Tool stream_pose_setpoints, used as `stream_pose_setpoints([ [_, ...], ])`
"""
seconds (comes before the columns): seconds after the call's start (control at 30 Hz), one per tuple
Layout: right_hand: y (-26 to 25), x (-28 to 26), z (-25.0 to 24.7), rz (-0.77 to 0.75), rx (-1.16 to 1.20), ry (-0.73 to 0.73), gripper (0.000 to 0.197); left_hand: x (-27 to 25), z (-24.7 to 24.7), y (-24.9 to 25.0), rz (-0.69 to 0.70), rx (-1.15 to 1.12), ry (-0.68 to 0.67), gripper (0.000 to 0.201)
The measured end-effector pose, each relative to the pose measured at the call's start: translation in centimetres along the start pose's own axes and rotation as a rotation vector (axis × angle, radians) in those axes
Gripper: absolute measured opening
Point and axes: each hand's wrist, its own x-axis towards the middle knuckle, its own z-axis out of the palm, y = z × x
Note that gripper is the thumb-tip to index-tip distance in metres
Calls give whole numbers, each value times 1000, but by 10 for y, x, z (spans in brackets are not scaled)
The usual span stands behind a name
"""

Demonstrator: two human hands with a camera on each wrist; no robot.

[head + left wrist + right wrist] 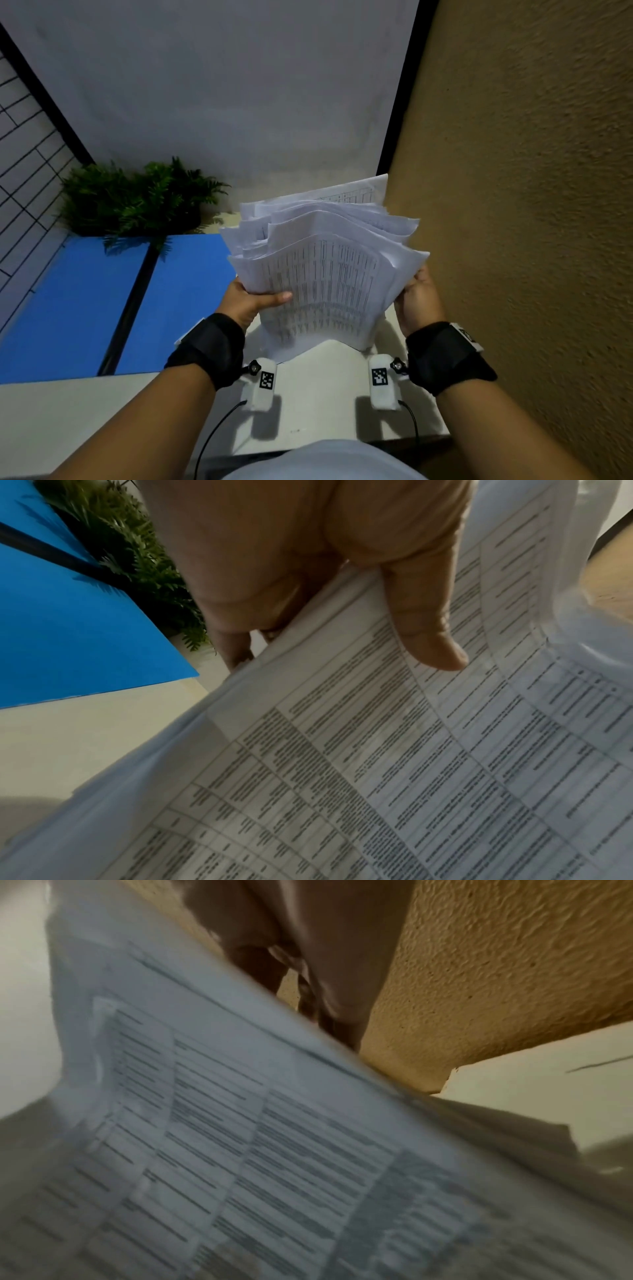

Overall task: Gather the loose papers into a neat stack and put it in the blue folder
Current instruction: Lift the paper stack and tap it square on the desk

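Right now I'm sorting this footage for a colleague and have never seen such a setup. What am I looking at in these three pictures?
No machine here: a person wears one camera on the head and one on each wrist. The head view looks down at both hands. The left hand and the right hand hold an untidy bundle of printed papers by its sides, its lower edge at the pale table. To the left lies the open blue folder, with a green plant behind it. The wrist views show each hand close up against the sheets; the right one is blurred.
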Motion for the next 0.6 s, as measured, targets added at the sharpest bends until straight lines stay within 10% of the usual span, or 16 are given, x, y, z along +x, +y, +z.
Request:
stream_pose_setpoints([
  [0.07,-10,-4,6,7,71,-24,17,0,-2,-1,11,-3,1,86],
  [0.23,-33,-27,20,184,205,-118,76,0,-6,-3,33,20,-24,92],
  [0.37,-13,-20,19,238,80,-91,73,-1,1,-5,42,27,-39,101],
  [0.6,-1,5,5,203,-50,-57,77,6,5,-10,25,-101,48,45],
])
